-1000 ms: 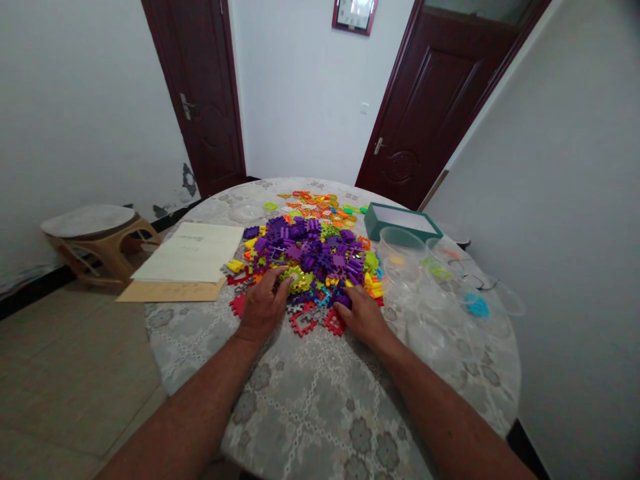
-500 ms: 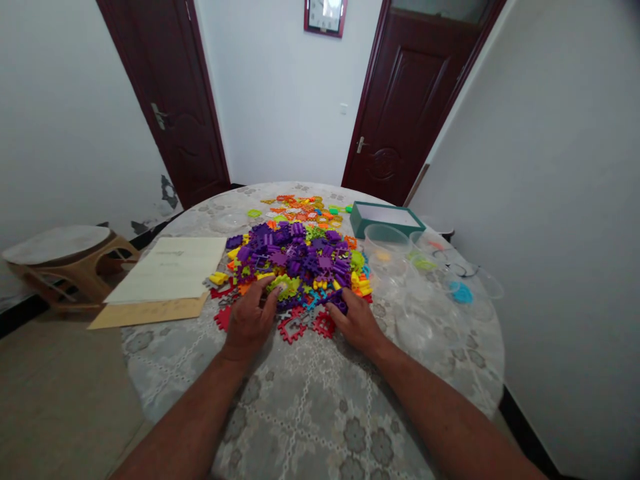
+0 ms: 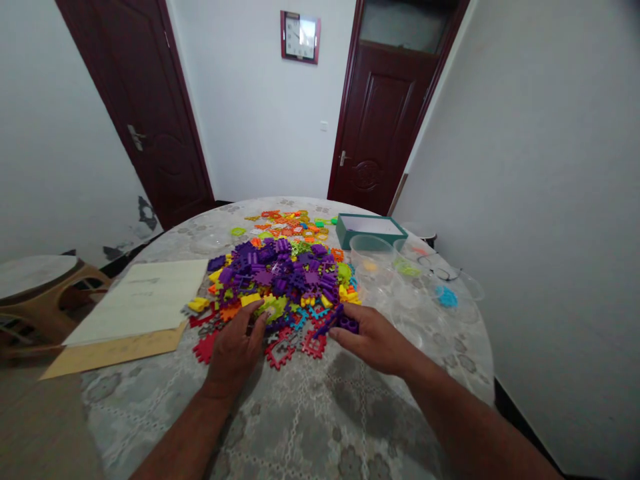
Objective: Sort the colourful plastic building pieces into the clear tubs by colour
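A heap of plastic interlocking building pieces, mostly purple (image 3: 280, 267), covers the middle of the table. My right hand (image 3: 377, 337) pinches a purple building piece (image 3: 345, 323) with round hollow parts and a flat toothed side, lifted at the heap's front right edge. At the front left of the heap is my left hand (image 3: 233, 350), thumb and index finger apart, fingertips at a lime-green toothed piece (image 3: 273, 309). Red toothed pieces (image 3: 279, 353) lie flat between the hands, and a red one (image 3: 205, 347) shows left of my left hand.
Clear plastic tubs (image 3: 371, 253) stand at the right, some with a few pieces inside. Behind them sits a green open box (image 3: 373, 230). Orange pieces (image 3: 287, 223) are spread beyond the heap. Pale paper sheets (image 3: 145, 293) overhang the table's left edge, near a wooden stool (image 3: 75, 287).
My right hand has drawn the purple piece up and away from the heap, towards the right. My left hand stays by the lime-green piece. The camera view has tilted upward and turned right.
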`<state>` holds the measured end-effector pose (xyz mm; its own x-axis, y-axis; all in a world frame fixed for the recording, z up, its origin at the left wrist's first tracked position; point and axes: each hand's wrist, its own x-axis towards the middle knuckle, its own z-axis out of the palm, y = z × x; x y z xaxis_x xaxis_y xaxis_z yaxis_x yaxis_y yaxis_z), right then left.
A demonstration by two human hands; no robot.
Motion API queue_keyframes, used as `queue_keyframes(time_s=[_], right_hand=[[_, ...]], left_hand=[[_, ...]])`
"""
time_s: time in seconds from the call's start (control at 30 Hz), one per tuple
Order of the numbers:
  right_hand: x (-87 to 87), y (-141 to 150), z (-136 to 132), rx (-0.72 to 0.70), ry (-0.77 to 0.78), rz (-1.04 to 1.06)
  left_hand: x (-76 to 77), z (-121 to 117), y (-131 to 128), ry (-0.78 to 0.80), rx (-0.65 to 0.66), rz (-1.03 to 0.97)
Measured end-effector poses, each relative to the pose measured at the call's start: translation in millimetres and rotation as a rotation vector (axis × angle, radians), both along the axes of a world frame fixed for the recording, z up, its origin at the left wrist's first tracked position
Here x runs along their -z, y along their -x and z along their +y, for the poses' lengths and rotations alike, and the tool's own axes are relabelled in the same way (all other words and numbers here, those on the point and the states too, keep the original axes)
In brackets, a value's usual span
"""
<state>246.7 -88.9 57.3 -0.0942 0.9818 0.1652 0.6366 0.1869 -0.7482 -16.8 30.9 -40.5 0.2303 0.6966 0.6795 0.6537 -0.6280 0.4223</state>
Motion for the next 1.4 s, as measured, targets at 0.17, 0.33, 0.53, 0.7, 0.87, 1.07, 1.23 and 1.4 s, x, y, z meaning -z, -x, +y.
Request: queue_keyframes(time_s=[0.17,0.33,0.53,0.7,0.87,1.07,1.23,1.4], right_hand=[[-48.5,-52.2,36.9,-0.054,-0.009,-0.222],[-59.4,-129.0,149.5,0.357,0.083,-0.273],[-45.1,-186.9,254.8,0.623,0.166,-0.358],[-31.0,-195.2,291.9,0.679,0.239,-0.368],[-26.5,-187.9,296.6,0.683,0.221,-0.332],[-41.1,-147.9,263.4,0.590,0.126,-0.277],[-52.3,-60.4,181.6,0.048,-0.029,-0.352],[-17.0,35.2,90.9,-0.228,-0.127,-0.331]], left_hand=[[4.0,0.8,0.5,-0.023,0.016,0.017],[10.1,2.3,2.9,-0.008,-0.007,0.040],[11.0,2.6,4.4,-0.031,-0.011,0.048],[11.0,2.3,3.9,-0.069,-0.010,0.034],[8.1,0.3,1.3,-0.045,0.012,0.023],[3.0,-6.6,-2.0,0.041,0.032,-0.032],[-2.6,-13.0,-3.8,0.081,0.072,-0.079],[-4.5,-16.9,-2.7,0.143,0.183,-0.109]])
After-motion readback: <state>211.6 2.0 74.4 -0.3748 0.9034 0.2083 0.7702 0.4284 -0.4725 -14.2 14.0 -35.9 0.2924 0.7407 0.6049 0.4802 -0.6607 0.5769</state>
